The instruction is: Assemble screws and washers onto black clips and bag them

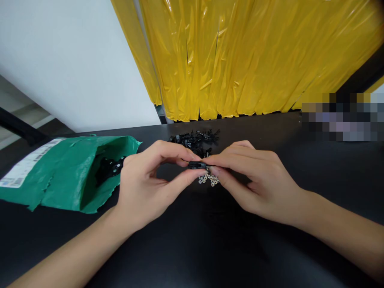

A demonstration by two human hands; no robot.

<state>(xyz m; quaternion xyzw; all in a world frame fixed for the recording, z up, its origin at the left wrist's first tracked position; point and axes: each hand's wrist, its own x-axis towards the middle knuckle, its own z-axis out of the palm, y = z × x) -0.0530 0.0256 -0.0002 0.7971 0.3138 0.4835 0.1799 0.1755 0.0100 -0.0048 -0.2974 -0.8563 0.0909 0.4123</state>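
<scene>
Between thumb and fingers, my left hand (150,178) pinches a small black plastic part (196,165). My right hand (258,176) is closed in a pinch at the right end of that part; whether it grips the part itself or something tiny there, I cannot make out. Just under and behind the fingertips lies a cluster of small metal washers or nuts (213,181), with a few screws (208,155) close by. Farther back is a heap of small black plastic pieces (195,139), partly hidden by my hands.
A torn green mailing bag (66,172) lies on the left with its mouth toward my left hand and black parts (109,170) inside. Everything rests on a black table (192,248). Yellow plastic strips (240,60) and a white panel (75,60) stand behind it.
</scene>
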